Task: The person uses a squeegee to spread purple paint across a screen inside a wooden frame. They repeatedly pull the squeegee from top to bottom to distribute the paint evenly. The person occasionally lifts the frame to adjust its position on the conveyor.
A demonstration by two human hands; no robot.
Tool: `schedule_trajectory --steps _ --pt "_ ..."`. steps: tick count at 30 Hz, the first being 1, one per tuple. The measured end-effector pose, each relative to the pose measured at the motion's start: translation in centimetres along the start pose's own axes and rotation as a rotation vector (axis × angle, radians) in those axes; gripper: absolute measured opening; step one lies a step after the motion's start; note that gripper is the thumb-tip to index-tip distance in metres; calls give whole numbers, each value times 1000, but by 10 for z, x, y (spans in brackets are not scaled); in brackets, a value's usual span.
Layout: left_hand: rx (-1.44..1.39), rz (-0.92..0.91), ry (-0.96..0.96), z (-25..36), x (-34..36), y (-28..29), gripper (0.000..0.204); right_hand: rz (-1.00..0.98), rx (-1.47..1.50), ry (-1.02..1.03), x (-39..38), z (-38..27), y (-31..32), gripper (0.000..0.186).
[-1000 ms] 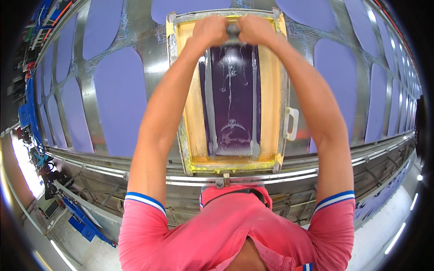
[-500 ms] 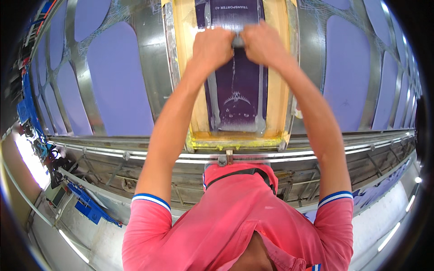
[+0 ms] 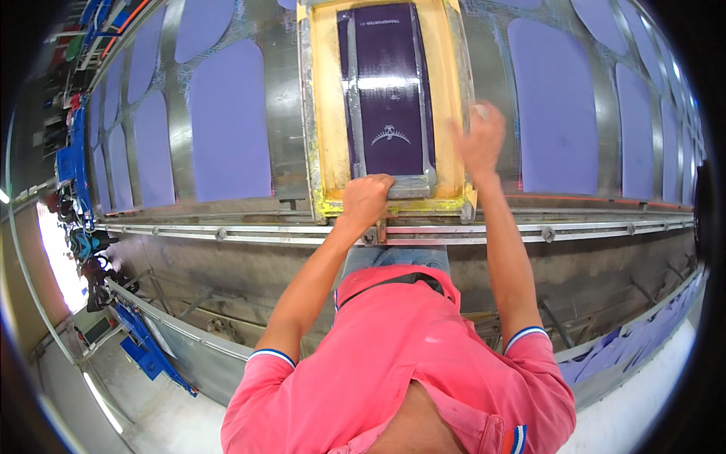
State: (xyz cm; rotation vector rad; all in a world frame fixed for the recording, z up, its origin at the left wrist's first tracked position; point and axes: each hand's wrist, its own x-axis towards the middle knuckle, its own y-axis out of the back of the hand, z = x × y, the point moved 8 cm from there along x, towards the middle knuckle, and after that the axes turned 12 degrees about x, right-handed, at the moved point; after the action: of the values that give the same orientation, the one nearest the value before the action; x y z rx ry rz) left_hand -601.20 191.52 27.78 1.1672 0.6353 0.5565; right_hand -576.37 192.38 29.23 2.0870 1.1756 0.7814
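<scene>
My left hand (image 3: pixel 367 195) is closed on the left end of a grey squeegee (image 3: pixel 410 187) at the near end of a screen frame (image 3: pixel 318 113). The frame has yellowish margins around a dark purple middle (image 3: pixel 387 98), with small pale lettering and a crest-like motif. My right hand (image 3: pixel 478 142) is off the squeegee, blurred at the frame's right side, over a small pale piece that it partly hides; whether it grips this cannot be told.
Lavender cut pieces (image 3: pixel 231 121) lie in rows on the metal table (image 3: pixel 287 121) either side of the frame. A metal rail (image 3: pixel 484 234) runs along the near edge. Blue equipment (image 3: pixel 72 151) stands at far left, and lavender scraps (image 3: pixel 628 333) lie at lower right.
Both hands and the squeegee have come from the frame's far end to its near end. My right hand has let go and moved right, while my left stays on the squeegee.
</scene>
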Motion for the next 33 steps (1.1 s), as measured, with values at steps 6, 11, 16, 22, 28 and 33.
schedule_trajectory --steps 6,11,16,22,28,33 --pt "20 -26 -51 -3 -4 -9 35 120 175 -453 29 131 -20 43" --pt "-156 147 -70 -25 -26 31 37 166 221 -499 38 62 13 44" --pt "-133 288 -10 -134 -76 50 22 293 417 -308 27 -49 -63 31" --pt "37 145 21 -313 -154 74 43 322 543 -405 -12 -180 -223 35" --pt "53 93 -10 -314 -166 89 44 294 506 -480 -22 -183 -227 39" --pt "0 38 -27 -334 -185 87 43 275 399 -459 -22 -188 -245 38"
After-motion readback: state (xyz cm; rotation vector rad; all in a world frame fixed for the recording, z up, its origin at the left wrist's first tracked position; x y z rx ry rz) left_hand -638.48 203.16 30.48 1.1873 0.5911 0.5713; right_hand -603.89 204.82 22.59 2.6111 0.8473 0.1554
